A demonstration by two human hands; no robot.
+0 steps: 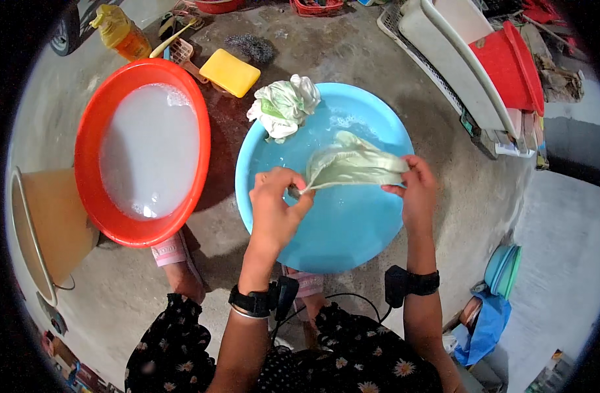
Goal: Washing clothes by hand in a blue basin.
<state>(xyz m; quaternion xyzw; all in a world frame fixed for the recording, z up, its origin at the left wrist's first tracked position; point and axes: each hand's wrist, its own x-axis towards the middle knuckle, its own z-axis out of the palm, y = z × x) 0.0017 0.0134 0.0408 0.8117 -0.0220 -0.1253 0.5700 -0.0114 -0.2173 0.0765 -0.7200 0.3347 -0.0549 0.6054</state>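
A pale green wet cloth (359, 167) is stretched between my two hands over a light blue plastic basin (246, 167). My left hand (277, 206) pinches its left corner between thumb and fingers. At the other end, my right hand (418, 191) grips the cloth's edge. Part of the cloth is blurred, and whether it touches the water cannot be told. Water with a few suds (346, 120) lies in the basin. A bunched white and green cloth (285, 105) rests over the basin's far left rim.
To the left, a red plastic basin (86, 147) holds cloudy, soapy water. Beyond stand a yellow sponge (231, 72), a dark scouring pad (252, 47) and a yellow liquid bottle (120, 34). A tan bucket (59, 216) is at far left. White tubs (447, 64) lean at upper right.
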